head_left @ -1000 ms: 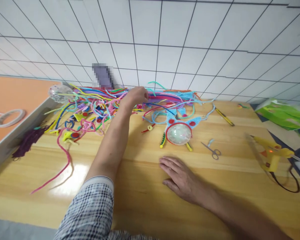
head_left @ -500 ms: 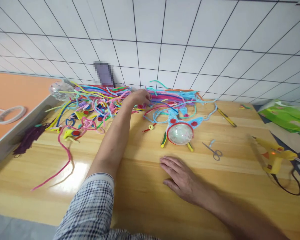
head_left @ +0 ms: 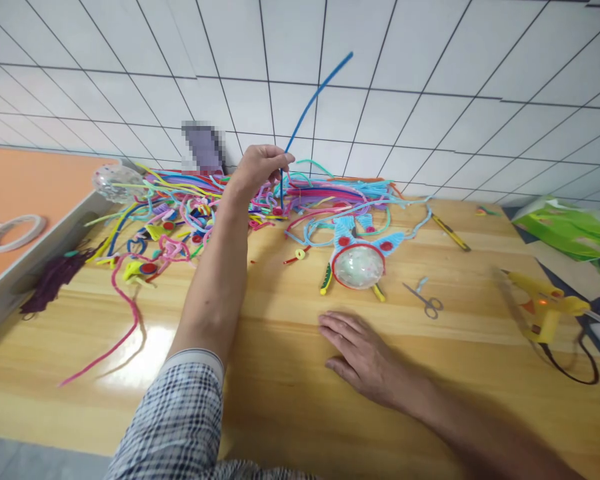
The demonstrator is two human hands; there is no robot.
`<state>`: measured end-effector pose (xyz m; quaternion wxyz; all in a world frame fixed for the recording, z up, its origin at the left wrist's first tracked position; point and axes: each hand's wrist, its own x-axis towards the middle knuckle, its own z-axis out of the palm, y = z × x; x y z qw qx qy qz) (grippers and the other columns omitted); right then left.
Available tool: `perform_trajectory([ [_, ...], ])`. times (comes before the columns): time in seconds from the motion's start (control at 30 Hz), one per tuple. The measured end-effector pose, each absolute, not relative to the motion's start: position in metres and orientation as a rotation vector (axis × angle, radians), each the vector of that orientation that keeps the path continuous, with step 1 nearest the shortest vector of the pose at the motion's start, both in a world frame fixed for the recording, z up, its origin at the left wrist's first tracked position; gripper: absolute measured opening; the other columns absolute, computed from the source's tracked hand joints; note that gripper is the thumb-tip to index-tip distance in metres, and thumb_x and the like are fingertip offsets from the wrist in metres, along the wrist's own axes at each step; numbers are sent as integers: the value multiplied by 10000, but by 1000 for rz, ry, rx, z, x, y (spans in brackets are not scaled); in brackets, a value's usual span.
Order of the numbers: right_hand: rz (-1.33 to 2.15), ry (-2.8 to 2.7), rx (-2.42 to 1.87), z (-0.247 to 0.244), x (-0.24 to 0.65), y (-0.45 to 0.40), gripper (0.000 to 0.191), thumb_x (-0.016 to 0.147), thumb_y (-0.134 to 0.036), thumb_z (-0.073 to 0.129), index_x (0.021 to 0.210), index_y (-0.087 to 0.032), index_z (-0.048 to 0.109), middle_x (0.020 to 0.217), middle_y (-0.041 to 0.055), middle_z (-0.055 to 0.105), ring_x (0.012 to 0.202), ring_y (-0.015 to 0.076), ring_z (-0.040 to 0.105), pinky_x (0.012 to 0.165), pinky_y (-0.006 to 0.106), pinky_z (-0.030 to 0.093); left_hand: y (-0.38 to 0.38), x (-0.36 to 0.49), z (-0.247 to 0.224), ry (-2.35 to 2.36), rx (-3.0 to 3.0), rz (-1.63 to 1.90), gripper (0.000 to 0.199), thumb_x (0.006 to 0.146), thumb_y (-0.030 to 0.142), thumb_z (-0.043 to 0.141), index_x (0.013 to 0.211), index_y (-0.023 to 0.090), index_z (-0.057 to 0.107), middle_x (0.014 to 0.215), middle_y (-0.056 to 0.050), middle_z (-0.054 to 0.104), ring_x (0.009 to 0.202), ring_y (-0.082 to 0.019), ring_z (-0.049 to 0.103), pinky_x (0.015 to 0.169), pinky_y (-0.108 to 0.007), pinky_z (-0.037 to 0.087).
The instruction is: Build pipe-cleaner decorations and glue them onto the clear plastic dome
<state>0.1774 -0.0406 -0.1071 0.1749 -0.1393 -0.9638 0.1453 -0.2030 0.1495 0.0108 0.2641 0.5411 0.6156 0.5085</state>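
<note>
My left hand [head_left: 265,170] pinches a long blue pipe cleaner [head_left: 310,103] above a heap of colourful pipe cleaners [head_left: 330,193] along the wall. The blue stem curves up to the right, and its lower end hangs over the heap. My right hand [head_left: 363,357] lies on the wooden table [head_left: 280,400] with fingers spread, holding nothing. Beyond it sits a clear dome [head_left: 359,267] with a red rim, light blue ear-like pieces [head_left: 393,243] with red spots, and yellow-green legs. Small scissors [head_left: 430,305] lie to the right of the dome.
A yellow glue gun [head_left: 545,303] with a lit orange light stands at the right, near a green package [head_left: 570,227]. A yellow cutter [head_left: 450,233] lies by the wall. At the left are a dark purple bundle [head_left: 55,280] and a tape roll [head_left: 15,233] on an orange surface.
My left hand has risen from the heap and moved slightly left, drawing the blue pipe cleaner up with it. My right hand rests in the same place.
</note>
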Motion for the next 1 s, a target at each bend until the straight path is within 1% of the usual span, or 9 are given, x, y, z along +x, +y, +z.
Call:
perform_trajectory([
  [0.1,424,-2736,-397,-107,177,-41,433,1085,-273,693,1462,-62,668,1506,252,747,1442,369,708,1185,580,653,148,-199,15,1638,1451,1434,183,939,260,761,785,164,735,712,-10,725,505,-67,519,509,-196,401],
  [0.17,427,-2740,-398,-107,176,-41,431,1086,-271,690,1467,-71,668,1510,248,746,1447,367,706,1187,578,651,148,-198,17,1628,1437,1454,189,952,247,766,786,166,727,733,-8,732,504,-63,520,509,-196,405],
  [0.33,402,-2731,-395,-107,175,-41,430,1079,-281,703,1439,-46,678,1487,255,758,1410,382,729,1164,584,666,147,-196,21,1536,1390,1487,288,969,230,784,695,185,707,646,16,668,456,-59,499,459,-211,369],
  [0.47,405,-2729,-387,-107,176,-41,439,1075,-287,710,1440,-44,678,1486,254,759,1411,383,729,1168,578,665,147,-195,21,1465,1348,1496,239,931,264,850,729,190,747,670,11,706,443,-54,515,441,-203,359],
  [0.6,424,-2728,-384,-108,175,-40,450,1077,-281,704,1470,-64,667,1501,253,751,1442,374,711,1184,576,653,145,-192,24,1423,1334,1458,274,942,353,877,759,186,759,694,-7,728,466,-61,561,455,-188,396],
  [0.77,409,-2694,-371,-111,173,-40,476,1078,-320,720,1482,-74,667,1469,254,768,1441,376,715,1186,576,648,119,-170,59,1348,1353,1474,315,1014,357,823,772,168,751,676,9,676,455,-47,530,466,-174,406],
  [0.87,365,-2661,-354,-111,172,-39,456,1081,-330,719,1459,-78,677,1431,238,791,1399,366,743,1161,554,663,85,-143,86,1186,1416,1504,320,1064,340,760,797,163,779,646,13,617,469,-49,527,462,-163,378],
  [0.97,302,-2552,-313,-111,169,-36,343,1097,-286,689,1395,-118,708,1349,200,833,1298,318,796,1100,508,689,52,-112,98,995,1519,1346,262,998,277,811,765,157,800,577,17,563,443,-46,436,434,-171,312],
  [1.0,272,-2495,-286,-109,168,-35,287,1101,-251,671,1362,-144,722,1301,174,852,1236,289,818,1061,475,700,44,-102,98,953,1554,1251,242,966,274,835,758,154,805,589,12,580,449,-41,423,446,-176,320],
])
